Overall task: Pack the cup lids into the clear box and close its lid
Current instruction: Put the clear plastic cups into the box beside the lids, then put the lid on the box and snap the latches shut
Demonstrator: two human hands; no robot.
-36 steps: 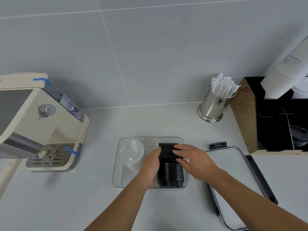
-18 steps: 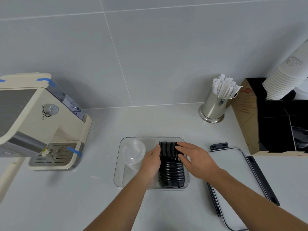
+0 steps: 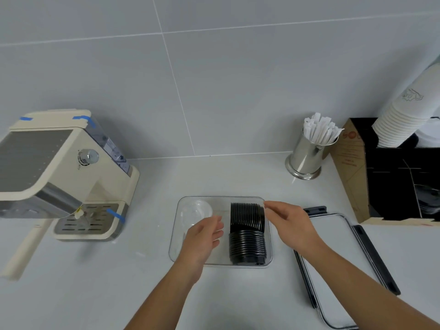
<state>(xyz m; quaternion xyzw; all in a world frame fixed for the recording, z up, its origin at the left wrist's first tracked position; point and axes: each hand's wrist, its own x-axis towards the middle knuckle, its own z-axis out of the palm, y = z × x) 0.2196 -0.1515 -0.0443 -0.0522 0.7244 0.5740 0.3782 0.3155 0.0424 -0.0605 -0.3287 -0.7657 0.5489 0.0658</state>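
A: Where are the cup lids seen?

B: A row of black cup lids (image 3: 247, 234) is laid in the right half of the clear box (image 3: 175, 246), at the middle of the desk (image 3: 71, 294). A few clear dome lids (image 3: 196, 210) are seen in its left half, toward 10 o'clock. The box's own lid (image 3: 333, 246), with dark clips, is lying flat on the desk at 3 o'clock of the box.

A: And the hands?

B: Nothing is held. The left hand (image 3: 202, 236) is loosely spread, just left of the black row; the right hand (image 3: 289, 225) is spread too, fingertips near the far right corner of the box. Both grips are empty.

A: How is the step best done?

B: The black row is probably settled, so it should be left undisturbed. The lid at 3 o'clock is best taken by its long edges, squared over the rim, lowered flat, and the clips pressed only once all four corners are seated. The tall row may foul the lid; that should be checked first.
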